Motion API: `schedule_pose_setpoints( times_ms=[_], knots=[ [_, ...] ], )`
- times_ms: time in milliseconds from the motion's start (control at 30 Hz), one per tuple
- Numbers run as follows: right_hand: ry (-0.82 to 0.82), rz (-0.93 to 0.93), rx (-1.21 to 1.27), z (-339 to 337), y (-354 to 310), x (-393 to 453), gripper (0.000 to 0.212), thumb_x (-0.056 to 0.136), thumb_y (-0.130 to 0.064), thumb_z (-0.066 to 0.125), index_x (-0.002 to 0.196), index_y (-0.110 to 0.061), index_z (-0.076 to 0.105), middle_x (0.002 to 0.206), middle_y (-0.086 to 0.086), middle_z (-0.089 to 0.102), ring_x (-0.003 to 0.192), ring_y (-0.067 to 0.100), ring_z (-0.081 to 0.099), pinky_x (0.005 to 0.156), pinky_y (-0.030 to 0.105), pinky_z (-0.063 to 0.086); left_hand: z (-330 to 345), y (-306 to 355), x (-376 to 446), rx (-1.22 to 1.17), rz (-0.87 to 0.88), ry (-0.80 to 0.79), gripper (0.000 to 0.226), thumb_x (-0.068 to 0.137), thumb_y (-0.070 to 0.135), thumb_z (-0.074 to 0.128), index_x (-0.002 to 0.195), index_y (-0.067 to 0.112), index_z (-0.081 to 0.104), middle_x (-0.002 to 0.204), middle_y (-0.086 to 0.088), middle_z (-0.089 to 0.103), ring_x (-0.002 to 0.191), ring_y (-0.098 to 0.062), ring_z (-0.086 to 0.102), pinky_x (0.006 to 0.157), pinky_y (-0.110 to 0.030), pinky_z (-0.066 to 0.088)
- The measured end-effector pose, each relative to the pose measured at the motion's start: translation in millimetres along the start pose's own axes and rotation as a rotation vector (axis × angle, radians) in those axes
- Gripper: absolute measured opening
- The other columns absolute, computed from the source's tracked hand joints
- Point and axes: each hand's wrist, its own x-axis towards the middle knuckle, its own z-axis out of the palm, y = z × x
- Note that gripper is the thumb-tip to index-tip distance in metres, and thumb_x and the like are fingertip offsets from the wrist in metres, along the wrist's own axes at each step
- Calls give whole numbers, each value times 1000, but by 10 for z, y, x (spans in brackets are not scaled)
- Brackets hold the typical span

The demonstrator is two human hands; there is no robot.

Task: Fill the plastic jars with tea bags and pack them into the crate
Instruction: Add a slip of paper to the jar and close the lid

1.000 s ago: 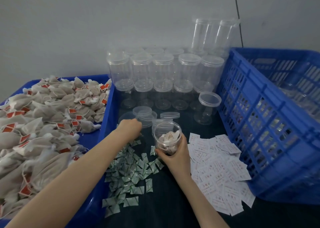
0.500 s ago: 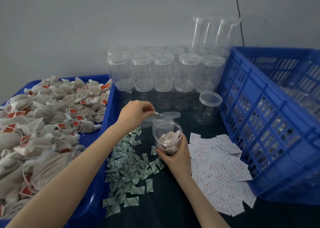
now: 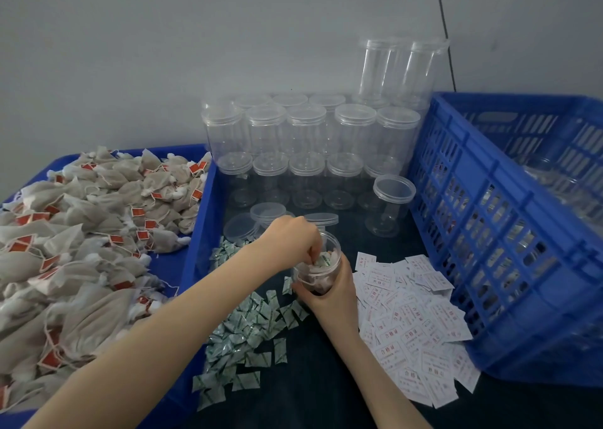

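A clear plastic jar (image 3: 318,273) holding tea bags stands on the dark table, gripped low around its side by my right hand (image 3: 332,293). My left hand (image 3: 293,239) is over the jar's open mouth, fingertips pinching a small green-and-white packet (image 3: 323,260) inside the rim. A heap of tea bags (image 3: 81,249) with red tags fills the blue tray (image 3: 199,233) on the left. The blue crate (image 3: 483,233) stands on the right, with clear jars dimly visible inside it.
Empty lidded jars (image 3: 306,154) are stacked at the back against the wall. One open jar (image 3: 390,205) and loose lids (image 3: 267,213) lie in front of them. Green-white packets (image 3: 248,324) are strewn centre-left, white paper slips (image 3: 411,314) centre-right.
My left hand picked a small packet from near the lids, carried it right and down, and now dips it into the jar's mouth. My right hand kept holding the jar.
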Motion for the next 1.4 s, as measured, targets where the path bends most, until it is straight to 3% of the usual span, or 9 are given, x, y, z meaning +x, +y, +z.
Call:
schedule_pose_setpoints(
  times_ms=[233, 333, 433, 567, 700, 867, 1033, 1200, 1400],
  knots=[
    [-34, 37, 22, -23, -36, 17, 105, 51, -64, 80, 141, -30, 39, 132, -10, 56, 115, 9, 58, 88, 38, 55, -74, 61, -2, 54, -54, -149, 22, 92, 24, 54, 105, 23, 72, 105, -5, 66, 89, -24, 61, 62, -31, 41],
    [-50, 61, 42, -49, -69, 61, 105, 50, -62, 81, 141, -31, 39, 131, -10, 56, 117, 10, 57, 92, 37, 54, -184, 1, -29, -34, -131, -122, 25, 92, 24, 53, 110, 24, 71, 112, -4, 65, 100, -25, 61, 78, -35, 52],
    [0, 62, 74, -105, -108, 104, 102, 51, -58, 85, 139, -28, 42, 130, -11, 57, 118, 9, 55, 95, 30, 50, -301, -55, -117, -185, -231, 27, 25, 94, 24, 51, 110, 28, 70, 113, -1, 67, 99, -24, 63, 84, -38, 54],
    [88, 20, 113, -274, -182, 136, 97, 53, -53, 88, 136, -31, 43, 129, -15, 55, 117, 3, 54, 94, 20, 47, -241, -52, -248, -331, -411, 454, 21, 96, 26, 49, 102, 27, 69, 97, 3, 69, 85, -21, 63, 72, -34, 53],
    [151, -36, 145, -480, -218, 154, 89, 59, -34, 93, 132, -38, 42, 126, -16, 56, 117, 3, 55, 96, 22, 49, 81, 22, -135, -357, -527, 405, 23, 97, 25, 46, 104, 25, 68, 98, -3, 69, 87, -24, 64, 72, -33, 52],
    [234, -132, 95, -723, -247, 138, 94, 58, -32, 92, 139, -29, 45, 132, -14, 55, 120, -1, 52, 92, 6, 42, 549, 420, 124, -558, -328, 298, 17, 91, 19, 51, 92, 17, 68, 95, -4, 69, 91, -24, 63, 68, -30, 45],
    [257, -129, 74, -898, -276, 155, 94, 59, -29, 93, 140, -26, 46, 133, -13, 57, 123, 4, 53, 100, 29, 47, 868, 735, 379, -707, -101, 251, 21, 85, 12, 52, 99, 12, 66, 102, -1, 68, 95, -18, 60, 73, -32, 48],
    [262, -86, 131, -982, -292, 176, 95, 60, -26, 93, 142, -22, 46, 134, -11, 58, 124, 7, 54, 106, 36, 46, 1028, 844, 546, -781, -21, 224, 18, 86, 11, 54, 95, 10, 69, 95, -1, 69, 91, -19, 61, 77, -38, 50],
    [243, -71, 152, -999, -332, 155, 95, 59, -24, 94, 142, -22, 47, 132, -14, 58, 123, 0, 53, 101, 17, 42, 1098, 948, 616, -738, -128, 235, 23, 88, 30, 52, 104, 18, 63, 102, -2, 65, 94, -19, 60, 80, -40, 52]
  ],
)
